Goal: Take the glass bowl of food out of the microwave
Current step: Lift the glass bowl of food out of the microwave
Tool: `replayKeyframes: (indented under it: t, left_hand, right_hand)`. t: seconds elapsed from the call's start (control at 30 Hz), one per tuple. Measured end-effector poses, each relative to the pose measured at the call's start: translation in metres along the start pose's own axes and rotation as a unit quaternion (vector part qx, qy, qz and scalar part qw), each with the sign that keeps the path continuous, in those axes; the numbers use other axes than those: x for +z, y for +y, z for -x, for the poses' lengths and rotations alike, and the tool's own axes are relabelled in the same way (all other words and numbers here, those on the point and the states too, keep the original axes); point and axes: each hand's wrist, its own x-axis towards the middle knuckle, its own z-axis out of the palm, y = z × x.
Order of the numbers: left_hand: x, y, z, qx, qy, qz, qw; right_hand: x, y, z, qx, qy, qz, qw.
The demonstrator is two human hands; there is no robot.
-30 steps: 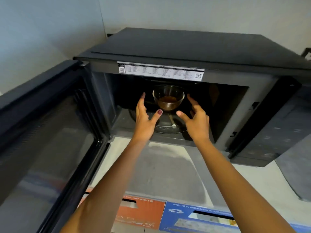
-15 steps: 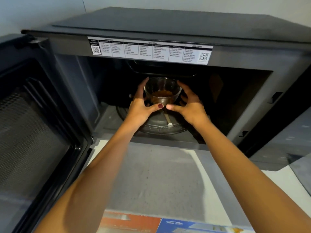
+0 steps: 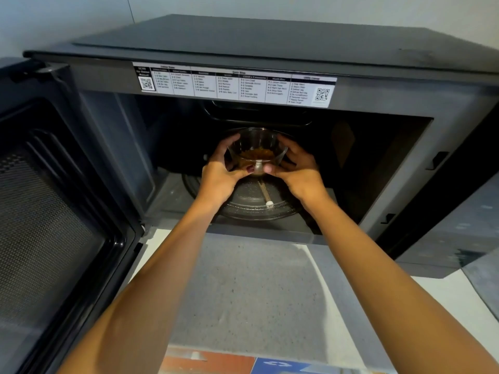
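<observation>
Glass, clear and round, the bowl of brown food (image 3: 256, 153) sits between our hands: left grip (image 3: 220, 176) and right grip (image 3: 299, 172) cup its sides; exit lies toward us.

Both hands (image 3: 220, 179) (image 3: 299, 171) cup the glass bowl (image 3: 256, 147) inside the microwave (image 3: 243, 39).

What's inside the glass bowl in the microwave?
The clear glass bowl holds brown food, low in the bowl. The left hand and right hand cover its sides and base, so what lies directly beneath is hidden.
</observation>
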Motion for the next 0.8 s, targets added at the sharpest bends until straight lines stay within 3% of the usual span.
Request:
replayKeyframes:
  t: [0.8]
  left_hand:
    - [-0.006,0.054,0.124,0.012,-0.032,0.097,0.995]
  right_hand:
    - [-0.021,-0.036,0.132,-0.051,0.020,-0.007,0.998]
